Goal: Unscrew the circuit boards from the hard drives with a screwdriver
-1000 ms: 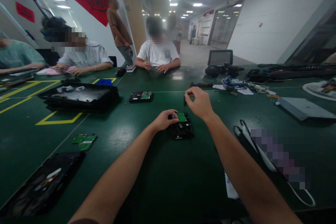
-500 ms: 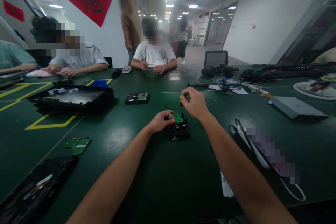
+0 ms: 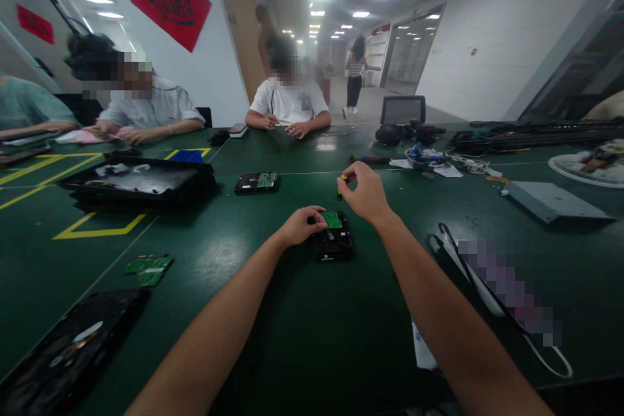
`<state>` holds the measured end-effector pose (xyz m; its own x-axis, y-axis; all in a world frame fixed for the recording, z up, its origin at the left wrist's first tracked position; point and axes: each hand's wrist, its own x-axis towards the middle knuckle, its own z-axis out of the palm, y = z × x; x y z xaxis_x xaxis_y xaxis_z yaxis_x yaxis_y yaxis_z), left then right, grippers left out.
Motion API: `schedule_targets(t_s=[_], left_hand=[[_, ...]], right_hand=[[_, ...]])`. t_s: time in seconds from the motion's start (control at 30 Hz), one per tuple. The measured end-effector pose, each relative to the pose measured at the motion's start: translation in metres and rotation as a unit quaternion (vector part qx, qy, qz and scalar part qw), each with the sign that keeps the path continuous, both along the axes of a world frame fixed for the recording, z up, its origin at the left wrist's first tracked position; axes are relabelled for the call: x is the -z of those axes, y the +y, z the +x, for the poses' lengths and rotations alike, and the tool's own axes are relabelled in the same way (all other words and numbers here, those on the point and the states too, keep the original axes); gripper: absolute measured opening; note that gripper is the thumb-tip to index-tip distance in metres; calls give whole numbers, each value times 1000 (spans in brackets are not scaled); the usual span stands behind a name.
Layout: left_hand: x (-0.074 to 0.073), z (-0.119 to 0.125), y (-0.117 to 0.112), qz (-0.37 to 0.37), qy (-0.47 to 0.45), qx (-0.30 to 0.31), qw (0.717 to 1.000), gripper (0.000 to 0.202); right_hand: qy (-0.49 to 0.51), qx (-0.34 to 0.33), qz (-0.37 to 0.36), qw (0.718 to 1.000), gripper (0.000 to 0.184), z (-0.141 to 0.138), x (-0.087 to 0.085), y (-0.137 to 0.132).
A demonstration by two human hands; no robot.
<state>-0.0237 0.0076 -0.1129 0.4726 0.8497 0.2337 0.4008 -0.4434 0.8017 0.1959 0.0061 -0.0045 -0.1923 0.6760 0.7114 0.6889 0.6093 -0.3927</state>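
A black hard drive [image 3: 333, 246] lies flat on the green table in front of me, its green circuit board [image 3: 333, 220] facing up. My left hand [image 3: 302, 226] grips the drive's left side, thumb and fingers curled at the board's edge. Above the far right corner, my right hand [image 3: 365, 191] pinches a small screwdriver [image 3: 339, 191] with a yellow and black handle, held upright. The shaft is thin, and I cannot tell whether its tip touches the drive.
Another hard drive [image 3: 257, 182] lies farther back. At left are a black tray [image 3: 136, 182], a loose circuit board [image 3: 149, 269] and a larger black drive [image 3: 73, 344]. A grey metal box [image 3: 556, 201] and a strapped pouch [image 3: 507, 286] lie right. A person [image 3: 288, 101] sits opposite.
The screwdriver has risen slightly and shifted a little within my right fingers. My left hand stays on the hard drive. In the background, a walking person has moved, and the view has shifted slightly.
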Motion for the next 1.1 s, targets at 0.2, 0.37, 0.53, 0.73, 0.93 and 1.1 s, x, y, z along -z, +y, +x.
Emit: schedule_targets(t_s=[0.2, 0.37, 0.53, 0.73, 0.93, 1.1], left_hand=[[-1, -1, 1, 0, 9, 1, 1000, 11], [-1, -1, 0, -3, 6, 1, 1000, 11], [0, -1, 1, -4, -1, 3, 1000, 11], [-1, -1, 0, -8, 0, 0, 1000, 12], [0, 0, 0, -6, -3, -2, 1000, 13], [2, 0, 1, 0, -6, -1, 1000, 12]], right_hand=[[22, 2, -24, 999, 13, -5, 2, -2], [76, -32, -122, 989, 23, -6, 3, -4], [107, -91, -210, 968, 33, -6, -1, -5], [78, -90, -190, 975, 25, 0, -5, -3], [100, -88, -228, 965, 25, -1, -3, -4], [114, -165, -271, 941, 36, -6, -1, -6]])
